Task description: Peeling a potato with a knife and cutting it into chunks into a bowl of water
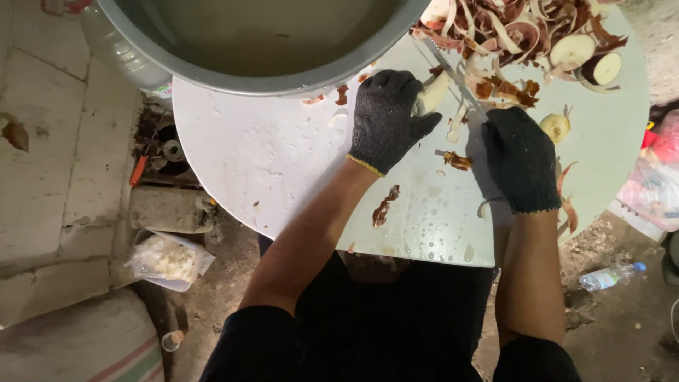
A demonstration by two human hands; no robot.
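Now the knife (453, 74), gripped by the right hand (520, 159), points up-left.

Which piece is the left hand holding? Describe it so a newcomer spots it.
Start at the round white table under the big metal basin. Between the two black-gloved hands, the left hand grips a pale peeled vegetable piece, with the knife from the right hand against it. Unlike the purple-skinned slices beyond, it shows no skin.
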